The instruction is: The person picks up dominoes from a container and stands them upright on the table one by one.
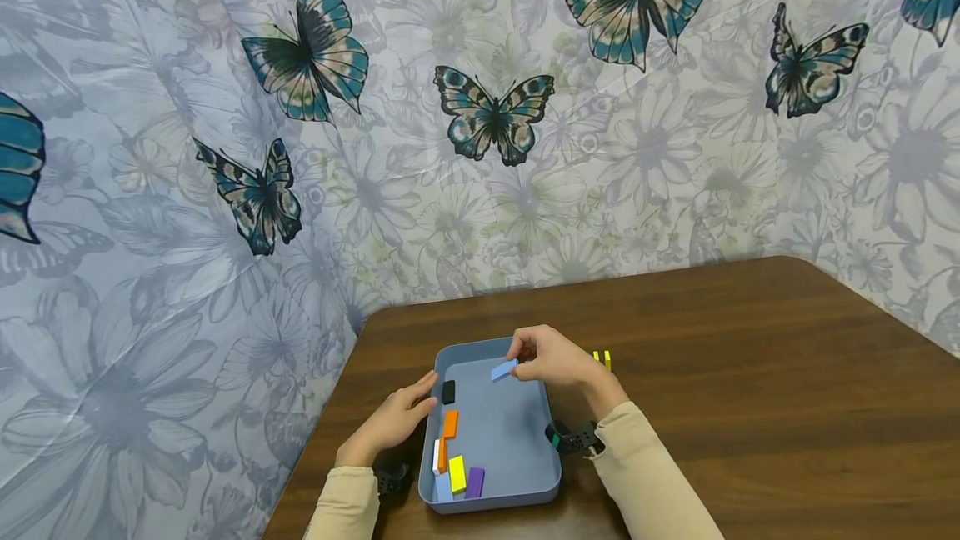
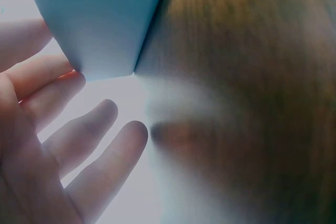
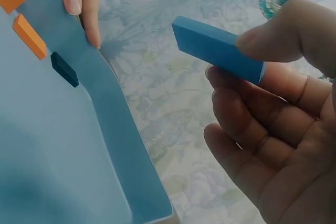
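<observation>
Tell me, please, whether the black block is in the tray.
In: the head view shows the black block within the rim of the blue tray, near the left hand.

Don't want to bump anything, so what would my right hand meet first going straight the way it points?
Probably the tray, at its far left corner: your right hand, with its blue block in front, points that way. Height is unclear, so it might pass above.

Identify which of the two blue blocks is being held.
The blue block pinched in the right grip; the other blue block lies in the tray, beside a yellow block.
</observation>
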